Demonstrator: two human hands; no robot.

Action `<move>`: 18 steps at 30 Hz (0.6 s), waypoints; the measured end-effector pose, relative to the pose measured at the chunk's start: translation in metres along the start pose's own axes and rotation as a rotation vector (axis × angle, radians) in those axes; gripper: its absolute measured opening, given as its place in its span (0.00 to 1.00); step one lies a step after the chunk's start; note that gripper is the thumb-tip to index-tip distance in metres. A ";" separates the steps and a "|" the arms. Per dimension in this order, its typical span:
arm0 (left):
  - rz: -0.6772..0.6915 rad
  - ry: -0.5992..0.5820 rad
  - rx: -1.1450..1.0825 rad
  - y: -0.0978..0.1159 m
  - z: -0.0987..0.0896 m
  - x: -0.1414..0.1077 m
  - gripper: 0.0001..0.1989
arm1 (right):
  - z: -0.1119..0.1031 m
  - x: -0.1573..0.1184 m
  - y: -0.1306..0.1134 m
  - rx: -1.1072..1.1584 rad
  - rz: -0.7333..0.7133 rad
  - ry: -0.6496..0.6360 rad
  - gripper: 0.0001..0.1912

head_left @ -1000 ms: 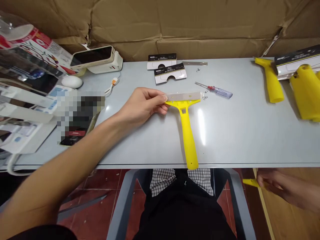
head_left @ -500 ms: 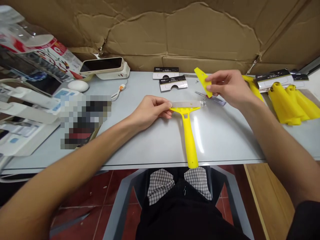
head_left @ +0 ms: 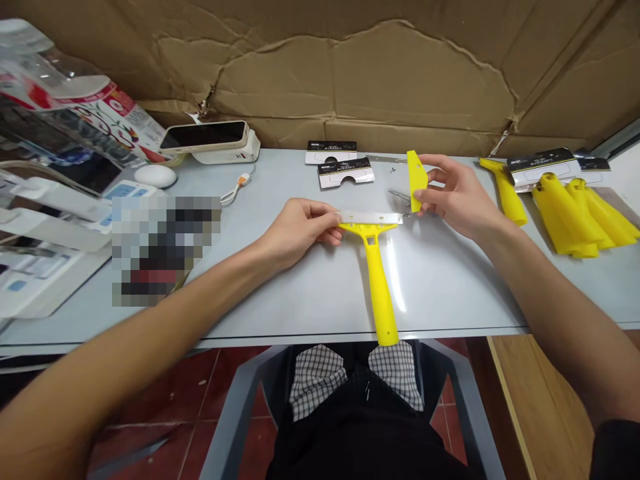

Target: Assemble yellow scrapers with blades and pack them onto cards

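A yellow scraper (head_left: 381, 287) lies near the table's front edge, its handle toward me and its end slightly over the edge. Across its head sits a silver metal blade (head_left: 367, 217) with small slots. My left hand (head_left: 307, 227) pinches the left end of the blade and scraper head between thumb and fingers. Right of the blade, my right hand (head_left: 450, 193) grips a flat yellow plate (head_left: 417, 179), held upright just above the table. A thin screwdriver shaft (head_left: 399, 193) shows behind the plate; its handle is mostly hidden by the right hand. Small screws lie by the blade's right end.
Two black-and-white card sleeves (head_left: 346, 173) lie at the back. Further right are another yellow scraper (head_left: 507, 192) and several yellow handles (head_left: 567, 217). Along the left stand a phone on a charger (head_left: 205, 137), a white mouse (head_left: 155, 176), a power strip and a large bottle (head_left: 95, 100).
My right hand has turned the yellow plate more upright and lowered it slightly toward the blade's right end. The blade's face now catches more light. My left hand keeps its pinch.
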State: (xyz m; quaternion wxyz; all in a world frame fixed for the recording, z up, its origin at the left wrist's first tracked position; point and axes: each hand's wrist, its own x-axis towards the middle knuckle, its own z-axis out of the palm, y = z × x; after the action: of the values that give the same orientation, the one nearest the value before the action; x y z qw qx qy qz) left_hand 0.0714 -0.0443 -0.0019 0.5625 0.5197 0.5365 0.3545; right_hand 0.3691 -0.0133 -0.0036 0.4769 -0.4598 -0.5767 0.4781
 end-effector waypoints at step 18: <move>-0.006 -0.034 -0.014 0.001 0.000 -0.003 0.04 | 0.003 -0.007 -0.011 0.044 -0.061 0.109 0.16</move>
State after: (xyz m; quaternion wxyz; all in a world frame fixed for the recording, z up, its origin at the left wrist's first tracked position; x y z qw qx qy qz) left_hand 0.0712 -0.0467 -0.0002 0.5763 0.5201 0.5258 0.3477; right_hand 0.3665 -0.0220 0.0060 0.5319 -0.4566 -0.5530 0.4503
